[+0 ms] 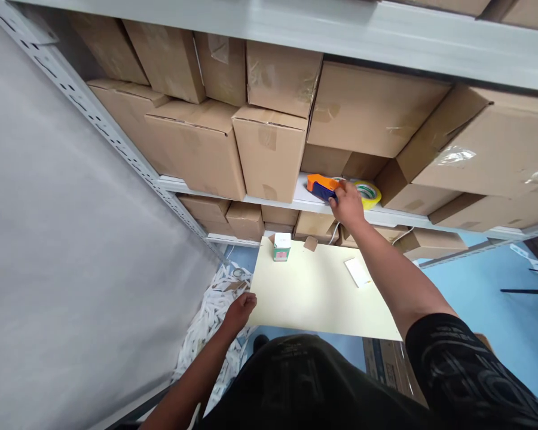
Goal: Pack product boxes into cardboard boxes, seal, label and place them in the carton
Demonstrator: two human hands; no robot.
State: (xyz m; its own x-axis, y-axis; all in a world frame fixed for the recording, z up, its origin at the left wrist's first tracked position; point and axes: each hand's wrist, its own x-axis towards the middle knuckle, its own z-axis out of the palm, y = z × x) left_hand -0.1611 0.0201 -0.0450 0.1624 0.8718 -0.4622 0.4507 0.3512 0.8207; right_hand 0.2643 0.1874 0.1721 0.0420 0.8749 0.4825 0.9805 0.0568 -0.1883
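My right hand (348,203) reaches onto the middle shelf, its fingers closed around an orange and dark blue tape dispenser (321,186). A yellow-edged roll of tape (368,194) sits at the dispenser's right end, partly hidden by the hand; whether it is mounted on it I cannot tell. My left hand (242,310) is at the left edge of the pale yellow table (314,298), fingers curled, with nothing visible in them. On the table stand a small white and green box (282,247) and, further right, a flat white piece (357,273).
Cardboard boxes (269,155) fill the metal shelving (296,203) above and behind the table. A scrap of brown cardboard (311,243) lies at the table's back edge. White paper strips (206,322) heap on the floor at left, beside a grey wall (72,239).
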